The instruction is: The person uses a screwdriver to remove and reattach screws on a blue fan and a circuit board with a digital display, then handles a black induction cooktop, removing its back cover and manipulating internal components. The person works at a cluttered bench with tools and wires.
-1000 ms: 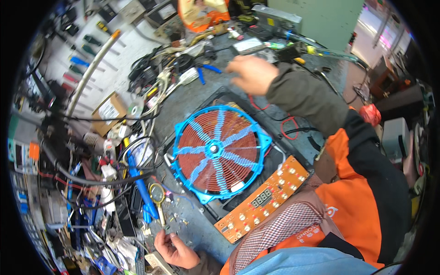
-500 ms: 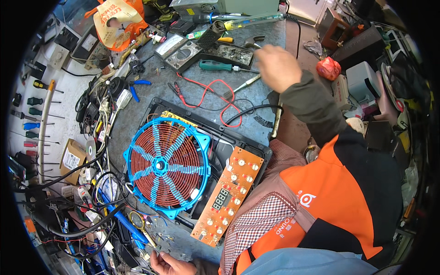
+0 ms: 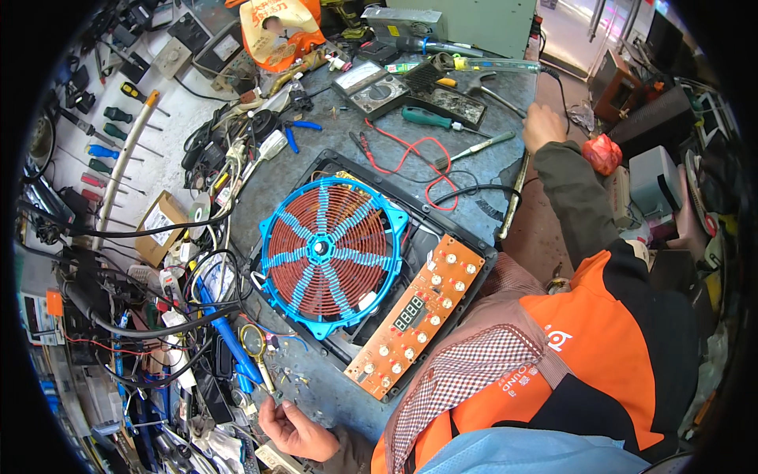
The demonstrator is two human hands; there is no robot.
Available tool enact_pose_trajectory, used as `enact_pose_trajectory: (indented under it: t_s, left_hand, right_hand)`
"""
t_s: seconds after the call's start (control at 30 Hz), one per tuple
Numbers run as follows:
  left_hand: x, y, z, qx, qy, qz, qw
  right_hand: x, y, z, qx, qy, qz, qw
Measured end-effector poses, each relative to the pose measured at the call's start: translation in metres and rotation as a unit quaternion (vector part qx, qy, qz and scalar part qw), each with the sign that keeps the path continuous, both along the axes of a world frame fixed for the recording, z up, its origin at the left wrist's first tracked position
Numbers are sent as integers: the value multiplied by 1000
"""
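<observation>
Blue spokes (image 3: 359, 255) cross the round reddish coil (image 3: 341, 220); left fingers (image 3: 272, 420) curl half-open, right fingers (image 3: 534, 119) unclear in grip.

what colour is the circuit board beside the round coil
The circuit board is orange; it shows best in the head view.

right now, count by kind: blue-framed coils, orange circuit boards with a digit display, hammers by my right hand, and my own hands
Blue-framed coil: 1
Orange circuit board: 1
Hammer: 1
Left hand and right hand: 2
Total: 5
</observation>
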State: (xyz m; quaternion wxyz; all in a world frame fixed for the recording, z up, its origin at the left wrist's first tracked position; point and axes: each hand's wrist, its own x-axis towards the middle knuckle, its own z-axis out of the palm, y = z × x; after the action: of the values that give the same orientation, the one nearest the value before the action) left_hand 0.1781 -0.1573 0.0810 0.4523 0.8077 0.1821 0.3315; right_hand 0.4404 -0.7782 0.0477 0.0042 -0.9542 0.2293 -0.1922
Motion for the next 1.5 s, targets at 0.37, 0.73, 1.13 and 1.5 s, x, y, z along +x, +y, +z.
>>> enact_pose_trajectory:
  t_s: [0.37, 0.73, 1.13, 1.5]
  left_hand:
    - [1, 12, -12, 40, 20, 17, 999]
    - [2, 15, -15, 54, 31, 17, 998]
    - [4, 2, -4, 37, 26, -21, 999]
    - [12, -4, -5, 52, -23, -30, 998]
  right_hand:
    - [24, 17, 22, 130, -67, 5, 989]
    - [48, 38, 54, 694, -82, 94, 709]
    - [-122, 70, 66, 742, 12, 177, 647]
    - [-14, 178, 125, 603, 3, 469, 646]
